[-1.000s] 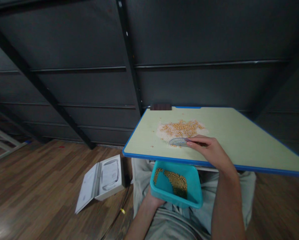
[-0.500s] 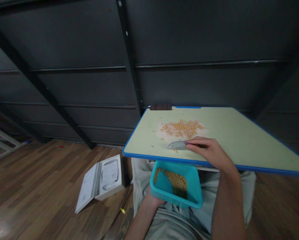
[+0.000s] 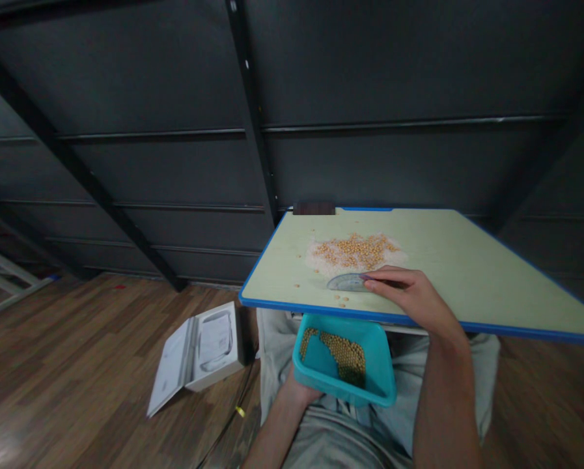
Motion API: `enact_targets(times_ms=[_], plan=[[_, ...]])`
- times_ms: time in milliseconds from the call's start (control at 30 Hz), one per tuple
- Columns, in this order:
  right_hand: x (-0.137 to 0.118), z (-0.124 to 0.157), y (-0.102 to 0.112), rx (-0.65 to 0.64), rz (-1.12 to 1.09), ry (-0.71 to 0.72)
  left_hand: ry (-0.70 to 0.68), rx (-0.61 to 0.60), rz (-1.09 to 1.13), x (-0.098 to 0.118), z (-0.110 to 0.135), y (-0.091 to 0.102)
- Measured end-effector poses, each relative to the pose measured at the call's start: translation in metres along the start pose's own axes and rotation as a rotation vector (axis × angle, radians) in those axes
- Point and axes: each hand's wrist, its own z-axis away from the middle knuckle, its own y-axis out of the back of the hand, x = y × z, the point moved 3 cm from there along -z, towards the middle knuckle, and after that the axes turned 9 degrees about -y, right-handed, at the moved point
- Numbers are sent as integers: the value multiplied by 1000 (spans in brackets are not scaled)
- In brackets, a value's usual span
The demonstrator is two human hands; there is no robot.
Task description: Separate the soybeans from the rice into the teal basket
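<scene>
Pinched in my right hand [image 3: 409, 290] is a clear protractor [image 3: 346, 283], held low over the pale green tabletop [image 3: 472, 273]. Just beyond it lies a heap of yellow soybeans [image 3: 357, 247] mixed with white rice-like grains [image 3: 325, 264]. Several loose soybeans [image 3: 341, 301] sit between the protractor and the table's near edge. My left hand [image 3: 301, 391] grips a turquoise plastic basket [image 3: 387, 384] from its left underside, below that edge; most of the fingers are hidden. Soybeans [image 3: 345, 355] cover part of the basket's bottom.
The table has a blue rim [image 3: 321, 311], and a dark brown block [image 3: 314, 208] sits at its far left edge. On the wooden floor to the left are an open white box [image 3: 218, 345] and a black cable [image 3: 228, 420]. A dark panelled wall [image 3: 370, 163] rises behind.
The few soybeans in front of the protractor have spread and rolled slightly toward the near edge. Both hands, the protractor and the basket stay almost where they were.
</scene>
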Motion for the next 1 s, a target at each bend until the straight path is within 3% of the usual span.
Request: enact_targets(times_ms=[200,500,1000], plan=[[-1,-2,0,69,9,-10,-18,-43,82,2,2,-4],[3,-2,-2,26,36,18,-32,-33,104,2,1,-7],[3,-1,-1,-55,56,32,4,59,66,-8,5,21]])
